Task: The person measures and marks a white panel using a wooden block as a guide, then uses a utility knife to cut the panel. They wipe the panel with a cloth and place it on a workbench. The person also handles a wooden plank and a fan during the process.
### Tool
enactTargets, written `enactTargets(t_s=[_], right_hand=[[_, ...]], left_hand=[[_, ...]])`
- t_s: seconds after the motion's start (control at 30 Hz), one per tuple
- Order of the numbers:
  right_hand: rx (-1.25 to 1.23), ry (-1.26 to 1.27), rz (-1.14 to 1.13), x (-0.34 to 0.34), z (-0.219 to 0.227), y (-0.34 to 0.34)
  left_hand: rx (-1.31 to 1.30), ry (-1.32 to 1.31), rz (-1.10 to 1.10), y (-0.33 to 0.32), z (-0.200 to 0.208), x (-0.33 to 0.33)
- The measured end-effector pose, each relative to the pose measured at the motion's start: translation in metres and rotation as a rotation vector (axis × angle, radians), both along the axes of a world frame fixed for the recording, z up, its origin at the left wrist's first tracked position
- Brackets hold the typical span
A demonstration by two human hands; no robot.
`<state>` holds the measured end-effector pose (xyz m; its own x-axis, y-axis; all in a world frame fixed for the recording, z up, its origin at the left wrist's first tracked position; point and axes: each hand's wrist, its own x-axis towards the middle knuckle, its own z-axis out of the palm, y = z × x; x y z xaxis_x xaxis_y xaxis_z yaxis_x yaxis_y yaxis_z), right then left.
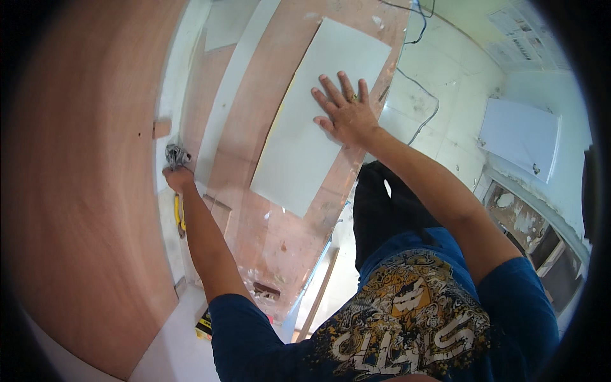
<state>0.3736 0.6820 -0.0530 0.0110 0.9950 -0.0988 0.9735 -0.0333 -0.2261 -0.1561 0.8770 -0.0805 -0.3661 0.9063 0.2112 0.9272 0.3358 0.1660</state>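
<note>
My right hand lies flat on a long white panel, its fingers spread and a ring on one of them. The panel rests at a slant on a reddish-brown, paint-stained workbench. My left arm reaches to the far left side of the bench. There, my left hand is closed at a small grey, crumpled-looking thing, whose kind I cannot make out. Just below that hand lies a yellow-handled tool, partly hidden by my forearm.
A large brown wooden sheet stands along the left. A white strip lies beside the panel. A black and yellow box sits near my left sleeve. Grey cable trails over the floor at right, near a white cabinet.
</note>
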Motion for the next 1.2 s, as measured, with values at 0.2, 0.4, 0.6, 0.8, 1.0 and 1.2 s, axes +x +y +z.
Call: enactTargets(t_s=[0.2,0.4,0.6,0.8,1.0,1.2], right_hand=[[-0.034,-0.083,-0.006,0.005,0.001,0.002],[-0.117,-0.092,0.015,0.004,0.001,0.004],[-0.072,0.027,0.113,0.016,0.01,0.003],[-0.008,0.083,0.088,0.131,0.016,0.061],[0.042,0.559,-0.178,0.221,-0.016,0.101],[-0.11,0.759,-0.174,0.245,-0.02,0.115]], left_hand=[[0.122,0.029,-0.096,-0.014,0.064,0.011],[0.36,-0.578,-0.106,-0.176,0.139,0.116],[0.148,-1.174,0.003,-0.273,0.102,0.225],[-0.209,-0.449,-0.742,-0.272,0.064,0.263],[-0.348,-0.278,-0.804,-0.237,0.052,0.327],[-0.326,-0.213,-0.945,-0.146,0.045,0.515]])
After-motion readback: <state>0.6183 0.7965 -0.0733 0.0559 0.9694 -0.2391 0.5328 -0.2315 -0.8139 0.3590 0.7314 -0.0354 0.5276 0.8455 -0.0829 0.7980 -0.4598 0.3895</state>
